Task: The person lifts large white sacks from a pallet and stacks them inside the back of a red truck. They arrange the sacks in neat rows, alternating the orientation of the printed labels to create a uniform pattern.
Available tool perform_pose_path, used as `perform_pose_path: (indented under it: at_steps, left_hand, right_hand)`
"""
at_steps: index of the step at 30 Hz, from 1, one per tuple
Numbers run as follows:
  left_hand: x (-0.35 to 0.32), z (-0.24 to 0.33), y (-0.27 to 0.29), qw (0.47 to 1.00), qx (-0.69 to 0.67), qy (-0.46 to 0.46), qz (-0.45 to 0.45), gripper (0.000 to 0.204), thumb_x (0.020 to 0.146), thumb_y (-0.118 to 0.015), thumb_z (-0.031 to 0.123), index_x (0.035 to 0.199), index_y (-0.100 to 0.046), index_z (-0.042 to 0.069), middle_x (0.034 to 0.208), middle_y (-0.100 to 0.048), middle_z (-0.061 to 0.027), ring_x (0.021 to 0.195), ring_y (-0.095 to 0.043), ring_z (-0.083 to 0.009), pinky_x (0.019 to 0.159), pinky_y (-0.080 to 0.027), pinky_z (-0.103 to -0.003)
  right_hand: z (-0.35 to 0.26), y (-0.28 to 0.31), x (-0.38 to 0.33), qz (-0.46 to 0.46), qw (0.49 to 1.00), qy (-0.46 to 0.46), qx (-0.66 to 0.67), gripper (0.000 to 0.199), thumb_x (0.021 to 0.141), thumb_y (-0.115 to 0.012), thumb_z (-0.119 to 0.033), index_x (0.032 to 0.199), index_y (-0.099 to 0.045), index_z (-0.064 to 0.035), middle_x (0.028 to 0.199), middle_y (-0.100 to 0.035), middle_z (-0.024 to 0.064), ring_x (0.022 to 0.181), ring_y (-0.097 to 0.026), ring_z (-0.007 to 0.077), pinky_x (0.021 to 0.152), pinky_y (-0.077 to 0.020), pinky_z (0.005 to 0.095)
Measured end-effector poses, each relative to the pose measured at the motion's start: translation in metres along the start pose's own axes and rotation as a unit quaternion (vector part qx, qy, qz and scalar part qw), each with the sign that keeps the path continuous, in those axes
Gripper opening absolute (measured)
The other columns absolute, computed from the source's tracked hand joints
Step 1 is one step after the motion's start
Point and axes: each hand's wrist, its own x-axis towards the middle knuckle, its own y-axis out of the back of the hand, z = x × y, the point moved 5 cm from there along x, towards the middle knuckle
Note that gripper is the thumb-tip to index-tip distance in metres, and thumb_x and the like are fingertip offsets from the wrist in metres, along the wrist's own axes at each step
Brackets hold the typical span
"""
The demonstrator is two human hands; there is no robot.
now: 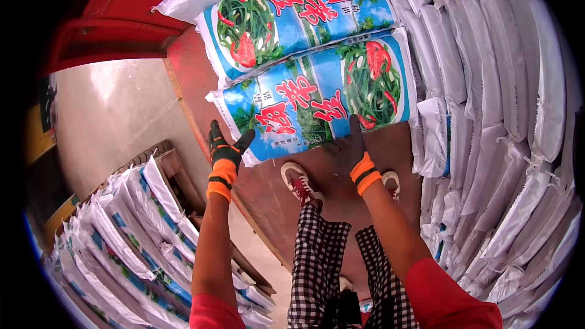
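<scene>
1. The near sack [295, 106], which is printed in blue with a dish of greens, is seen above the red floor [338, 192], between the floor's left edge and the white sack stack [515, 61] along its right side. Whether it is carried by the floor directly or by other sacks cannot be told.
2. The far sack [289, 18] is placed just beyond it, long side along long side.
3. The left hand [226, 146] is held at the near-left corner of the near sack; its fingers are spread apart, the thumb over the corner.
4. The right hand [353, 149] is held at the near edge. Its fingers are dark and blurred, so it cannot be told whether the sack is gripped.
5. As a judgement, the near sack seems almost fully lined up, with perhaps only small straightening left. Many sacks are already stacked at the right; more are kept in the left pile [131, 231], beyond the floor's left edge. Whether these must be moved cannot be told.
</scene>
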Motion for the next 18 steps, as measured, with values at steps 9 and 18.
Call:
perform_pose_path:
  at_steps: [9, 18]
  left_hand:
    - [-0.007, -0.134, -0.135, 0.846, -0.478, 0.193, -0.136, 0.048, 0.082, -0.069, 0.028, 0.119, -0.053, 0.003, 0.107, -0.061, -0.0065, 0.094, -0.057, -0.0173, 0.080, -0.048, -0.030]
    - [0.053, -0.023, -0.130, 0.933, -0.354, 0.052, -0.043, 0.062, 0.070, -0.080, 0.029, 0.119, -0.052, 0.003, 0.102, -0.063, -0.0111, 0.085, -0.061, -0.0236, 0.073, -0.049, -0.036]
  right_hand:
    - [-0.022, 0.043, 0.051, -0.126, 0.982, 0.103, -0.091, 0.041, 0.084, -0.063, -0.040, 0.117, -0.052, -0.0197, 0.110, -0.054, 0.0011, 0.101, -0.054, 0.0178, 0.089, -0.0459, 0.0402]
    - [-0.107, -0.013, 0.052, -0.040, 0.952, 0.211, -0.218, 0.050, 0.081, -0.066, -0.044, 0.116, -0.051, -0.0120, 0.098, -0.058, 0.0034, 0.086, -0.057, 0.0187, 0.077, -0.0488, 0.0400]
